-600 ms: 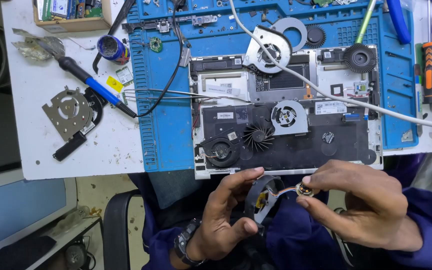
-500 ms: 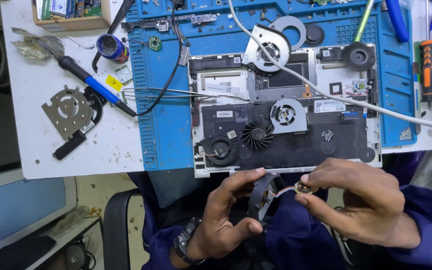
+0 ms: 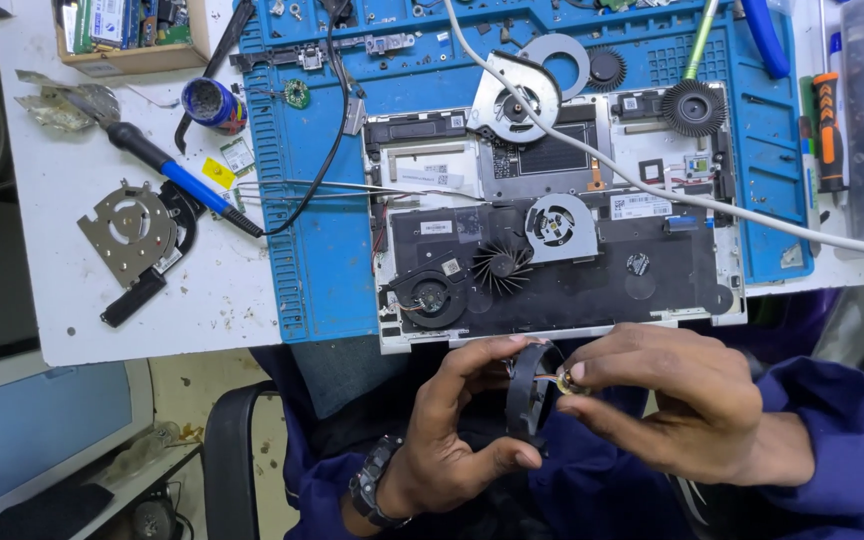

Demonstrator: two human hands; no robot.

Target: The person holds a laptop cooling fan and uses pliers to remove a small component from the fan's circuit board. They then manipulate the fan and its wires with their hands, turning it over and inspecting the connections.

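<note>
Head view. Left hand (image 3: 452, 440) holds a black plastic fan housing (image 3: 527, 395), a curved, thin-walled shell held edge-on, below the desk's near edge; grip closed, thumb at the bottom rim, fingers over the top. Right hand (image 3: 682, 410) pinches a small round metallic part (image 3: 570, 381) between thumb and fingertips, touching the housing's right side; thin coloured wires run between the two.

On the white desk (image 3: 72, 280) lies a ribbed blue mat (image 3: 322, 250) carrying an opened laptop base (image 3: 552, 240), grey metal rim, matte black interior. Loose finned black fan rotor (image 3: 501, 266) rests inside. Blue-handled soldering iron (image 3: 167, 165) and perforated metal fan plate (image 3: 132, 230) lie left.
</note>
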